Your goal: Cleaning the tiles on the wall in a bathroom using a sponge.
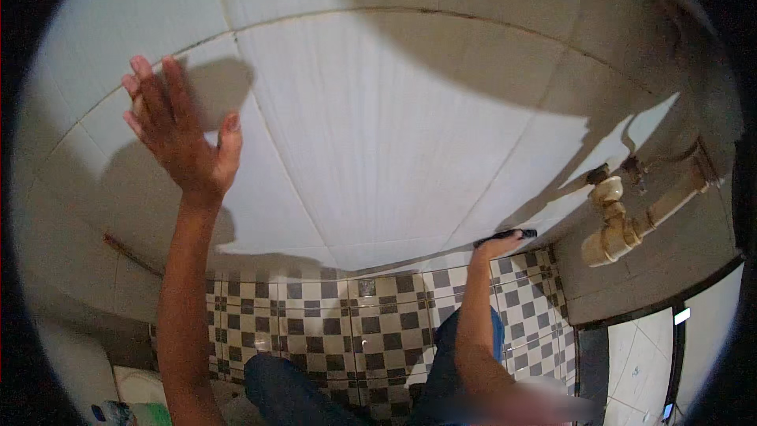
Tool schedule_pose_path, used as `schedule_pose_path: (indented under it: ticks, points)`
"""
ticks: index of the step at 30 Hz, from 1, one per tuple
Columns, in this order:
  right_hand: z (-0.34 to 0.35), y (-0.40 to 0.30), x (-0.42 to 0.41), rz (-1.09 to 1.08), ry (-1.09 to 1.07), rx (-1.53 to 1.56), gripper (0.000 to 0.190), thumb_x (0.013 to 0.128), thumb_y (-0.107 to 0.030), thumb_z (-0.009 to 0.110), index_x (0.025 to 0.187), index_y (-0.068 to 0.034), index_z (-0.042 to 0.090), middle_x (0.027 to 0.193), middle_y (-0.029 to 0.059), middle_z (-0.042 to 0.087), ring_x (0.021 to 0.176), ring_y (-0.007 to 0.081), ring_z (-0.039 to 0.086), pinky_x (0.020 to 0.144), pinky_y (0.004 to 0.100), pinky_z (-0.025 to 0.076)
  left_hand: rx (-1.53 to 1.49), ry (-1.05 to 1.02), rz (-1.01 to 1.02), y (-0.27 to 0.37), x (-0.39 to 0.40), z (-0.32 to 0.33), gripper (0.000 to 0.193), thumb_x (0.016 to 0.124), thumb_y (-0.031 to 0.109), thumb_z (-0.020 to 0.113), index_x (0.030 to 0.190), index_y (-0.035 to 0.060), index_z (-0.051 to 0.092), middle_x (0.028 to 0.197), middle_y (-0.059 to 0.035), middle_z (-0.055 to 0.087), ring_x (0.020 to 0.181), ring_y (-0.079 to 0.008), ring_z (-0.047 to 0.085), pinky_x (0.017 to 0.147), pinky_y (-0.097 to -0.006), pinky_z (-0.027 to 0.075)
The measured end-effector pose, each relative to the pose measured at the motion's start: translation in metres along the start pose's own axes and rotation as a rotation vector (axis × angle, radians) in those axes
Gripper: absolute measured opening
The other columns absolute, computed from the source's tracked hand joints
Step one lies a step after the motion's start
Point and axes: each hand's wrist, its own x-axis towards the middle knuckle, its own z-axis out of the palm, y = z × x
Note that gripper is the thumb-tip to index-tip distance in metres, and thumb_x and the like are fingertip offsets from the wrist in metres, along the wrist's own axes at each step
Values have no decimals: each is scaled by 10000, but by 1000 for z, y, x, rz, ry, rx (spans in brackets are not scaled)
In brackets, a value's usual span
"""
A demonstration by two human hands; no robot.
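My left hand is raised over the pale tiled wall, its fingers apart and nothing in it. A shadow falls beside it on the tiles; whether the palm presses on the wall I cannot tell. Lower down and to the right, my right hand grips a dark brush-like tool. That tool lies along the bottom of the wall, close to where the wall meets the checkered floor. My fingers hide its middle, and its working side is not visible.
Dirty cream drain pipes with a trap jut from the wall on the right. Below is the checkered tile floor, with my bent knees over it. A doorway with a dark sill opens at lower right. Something green sits at lower left.
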Motion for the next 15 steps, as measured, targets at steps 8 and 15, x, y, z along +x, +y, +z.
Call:
schedule_pose_path:
  ticks: [8, 15]
  points:
    - [-60, 106, -92, 572, 85, 95, 732, 908, -588, 286, 1409, -54, 275, 1439, 129, 312, 1273, 322, 347, 1064, 455, 279, -22, 5, 41, -4, -5, 0, 813, 810, 410, 515, 1466, 78, 168, 1522, -183, 101, 1405, -373, 45, 1081, -548, 28]
    - [-34, 127, -296, 1335, -25, 258, 882, 804, -751, 233, 1437, -137, 241, 1493, 102, 225, 1322, 356, 257, 1040, 622, 186, -41, -25, -10, -5, -7, 0, 827, 815, 506, 478, 1476, 135, 147, 1522, -185, 82, 1403, -378, 31, 1068, -588, 21]
